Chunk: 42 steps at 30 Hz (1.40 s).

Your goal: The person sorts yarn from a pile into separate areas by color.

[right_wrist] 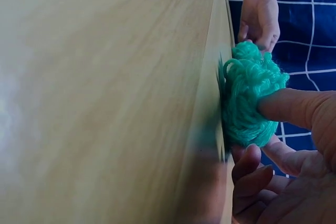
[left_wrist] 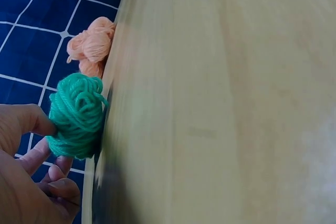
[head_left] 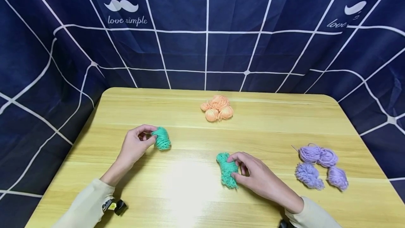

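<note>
My left hand (head_left: 134,147) pinches a small green ball of yarn (head_left: 162,139) between thumb and fingers, over the left part of the table. In the left wrist view the same green yarn ball (left_wrist: 77,114) shows wound strands and a loose loop. Farther right, my right hand (head_left: 257,176) holds a longer green yarn bundle (head_left: 227,171) by its right side, low over the tabletop. In the right wrist view the thumb presses on the looped green yarn (right_wrist: 249,106), with fingers curled beneath; my left hand (right_wrist: 261,17) shows beyond it.
Several peach yarn balls (head_left: 218,107) lie clustered near the back edge of the wooden table (head_left: 269,129). To the right sit several lilac yarn balls (head_left: 311,154). A dark blue curtain (head_left: 177,52) with white lines stands behind and beside the table.
</note>
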{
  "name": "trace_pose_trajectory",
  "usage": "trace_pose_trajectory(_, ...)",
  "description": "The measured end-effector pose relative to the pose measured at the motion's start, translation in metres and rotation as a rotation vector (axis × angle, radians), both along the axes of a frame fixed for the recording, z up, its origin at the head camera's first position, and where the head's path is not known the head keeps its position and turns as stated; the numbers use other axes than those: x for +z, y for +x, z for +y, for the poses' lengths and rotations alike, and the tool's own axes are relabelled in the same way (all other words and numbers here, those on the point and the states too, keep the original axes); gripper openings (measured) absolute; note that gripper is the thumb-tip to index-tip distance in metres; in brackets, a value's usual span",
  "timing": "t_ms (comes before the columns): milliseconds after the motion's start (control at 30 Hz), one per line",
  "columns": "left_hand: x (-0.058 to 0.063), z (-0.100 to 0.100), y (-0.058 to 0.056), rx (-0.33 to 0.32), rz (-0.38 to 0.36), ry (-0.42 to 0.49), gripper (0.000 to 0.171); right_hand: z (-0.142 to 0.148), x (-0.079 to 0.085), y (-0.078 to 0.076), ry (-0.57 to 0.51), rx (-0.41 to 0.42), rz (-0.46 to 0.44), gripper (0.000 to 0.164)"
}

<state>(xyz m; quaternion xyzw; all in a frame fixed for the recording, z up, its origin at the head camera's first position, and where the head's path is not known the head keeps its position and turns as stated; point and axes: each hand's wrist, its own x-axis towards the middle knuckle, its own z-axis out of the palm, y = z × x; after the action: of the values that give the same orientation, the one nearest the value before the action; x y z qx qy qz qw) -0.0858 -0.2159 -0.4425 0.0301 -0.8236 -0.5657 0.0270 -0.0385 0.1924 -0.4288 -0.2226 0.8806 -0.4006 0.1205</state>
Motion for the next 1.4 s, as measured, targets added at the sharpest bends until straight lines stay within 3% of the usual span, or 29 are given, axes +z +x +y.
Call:
trace_pose_trajectory(933,-0.0021,-0.0083,0.0003,0.003,-0.021,0.058,0.026,0.0001,0.0,-0.0003,0.0,-0.044,0.066,0.031)
trace_pose_trajectory(1400,-0.002,-0.0104,0.0035,0.004,-0.033,0.075,0.026,-0.0038,-0.0008,0.0014,-0.006,-0.113,0.08,0.032)
